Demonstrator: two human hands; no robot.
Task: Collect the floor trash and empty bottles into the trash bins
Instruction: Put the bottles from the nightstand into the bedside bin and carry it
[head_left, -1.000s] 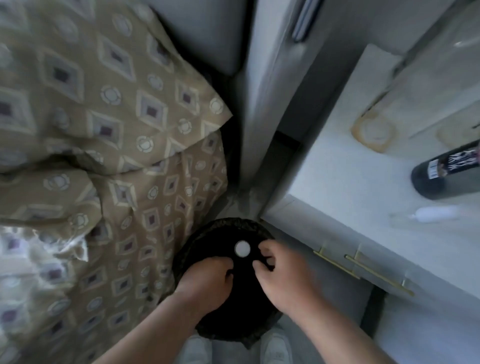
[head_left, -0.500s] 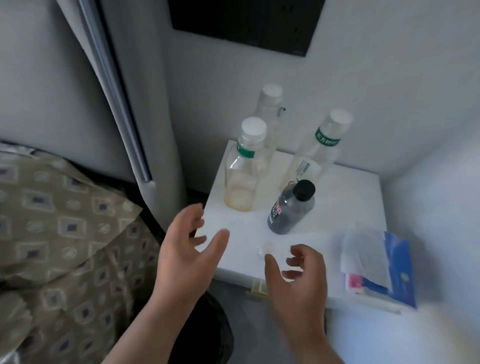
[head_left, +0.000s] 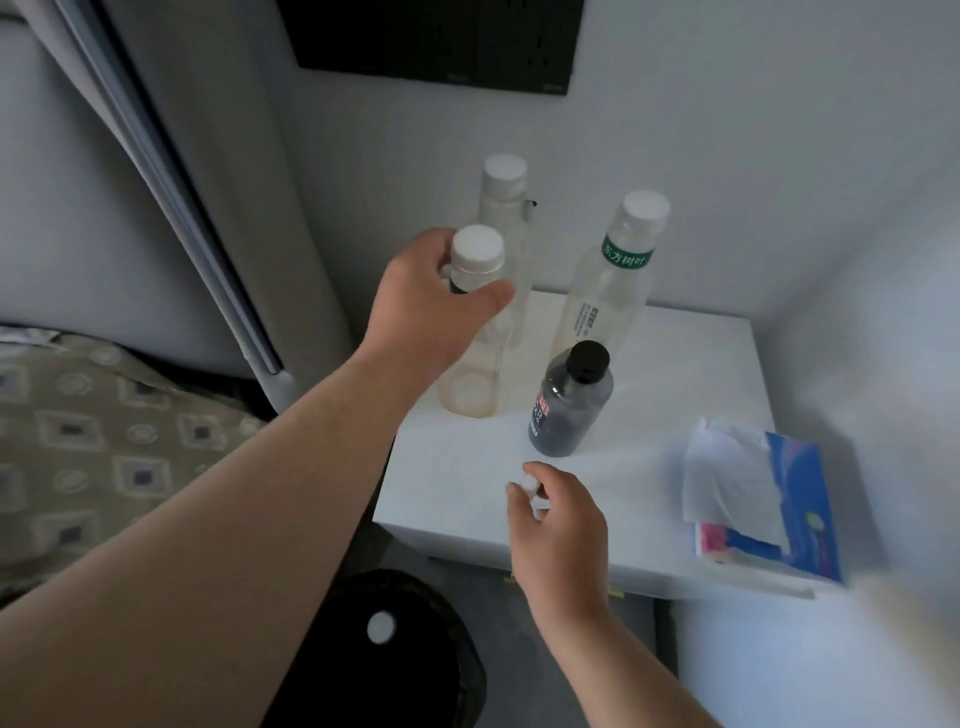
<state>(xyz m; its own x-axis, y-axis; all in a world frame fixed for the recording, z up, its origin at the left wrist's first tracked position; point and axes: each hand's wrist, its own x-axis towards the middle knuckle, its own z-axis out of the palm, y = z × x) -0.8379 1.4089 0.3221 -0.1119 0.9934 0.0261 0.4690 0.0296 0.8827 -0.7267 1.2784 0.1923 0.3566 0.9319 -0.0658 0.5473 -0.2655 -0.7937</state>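
Clear plastic is what the head view mostly shows: four bottles stand on a white desk (head_left: 675, 395) in the corner of the room. The left hand (head_left: 431, 306) is wrapped around the neck and shoulder of the nearest clear bottle (head_left: 475, 374), just under its white cap (head_left: 477, 248), with the thumb in front and the fingers (head_left: 447, 270) closing behind. This bottle looks empty except for a yellowish tint near its bottom, so I judge it very light and thin-walled. It should dent under a hard squeeze, and the stiffer neck below the cap is a good place to hold it. Behind it stands a second clear bottle (head_left: 501, 208), to the right a green-labelled bottle (head_left: 613, 291), and in front a small dark bottle (head_left: 571, 405) with a black cap. The right hand (head_left: 558, 525) hovers over the front edge of the desk, and its fingertips (head_left: 522, 499) pinch a small white object (head_left: 531, 483), perhaps a cap; I cannot tell exactly. A tissue pack (head_left: 795, 499) lies at the right. Below, on the floor, the black trash bin (head_left: 415, 665) stands open just in front of the desk, with one white cap (head_left: 382, 627) inside. The drop is short and easy.
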